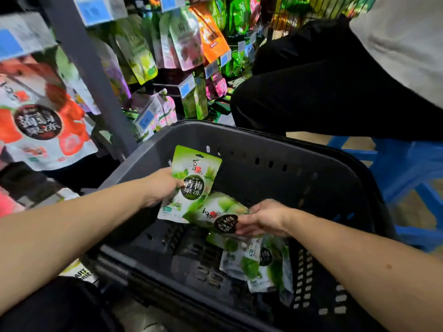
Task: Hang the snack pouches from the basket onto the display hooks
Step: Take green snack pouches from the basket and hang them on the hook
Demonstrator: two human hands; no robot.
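My forearms (72,231) reach into the grey basket (263,144). There my left grip (163,185) pinches a green pouch (191,185) upright, hang-hole topmost, labelled 青梅果冻; my right grip (261,219) pinches another pouch (215,212), slanted, atop loose pouches (254,262).

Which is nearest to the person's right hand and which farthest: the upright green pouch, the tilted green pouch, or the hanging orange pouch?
1. Tilted green pouch: pinched by the right hand itself, inside the basket.
2. Upright green pouch: just to the left, held by the left hand.
3. Orange pouch: hanging high up, well beyond the basket.
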